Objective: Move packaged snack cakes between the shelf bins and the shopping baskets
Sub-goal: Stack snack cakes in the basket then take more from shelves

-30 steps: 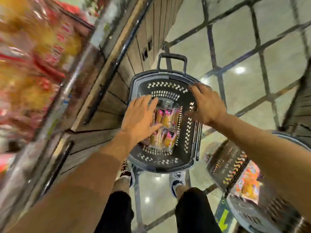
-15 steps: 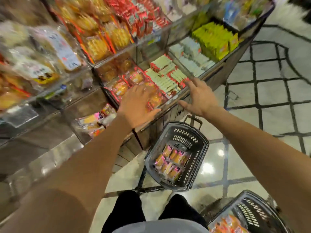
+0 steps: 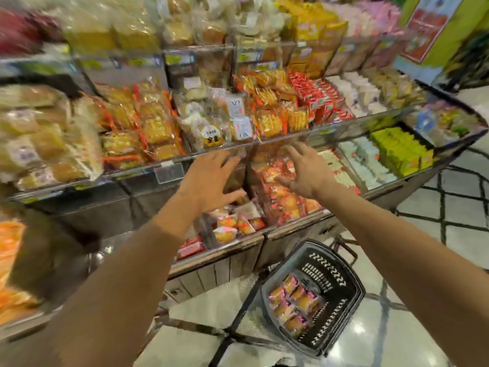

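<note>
Both hands have risen from the basket (image 3: 315, 298) to the shelf bins (image 3: 267, 205) above it; the snack cakes (image 3: 293, 300) lie in that basket on the floor. Left hand (image 3: 211, 181) and right hand (image 3: 304, 173) reach with fingers spread wide, holding nothing. Motion blur makes the package labels unreadable, and the bin's contents are partly hidden behind the hands.

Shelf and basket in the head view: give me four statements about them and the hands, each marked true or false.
1. Both hands are empty, fingers spread. True: left hand and right hand hold nothing.
2. The black basket is empty. False: snack cakes lie in it.
3. The basket stands on the floor below the shelf. True.
4. The right hand grips the basket handle. False: it reaches toward the shelf bins.
</note>
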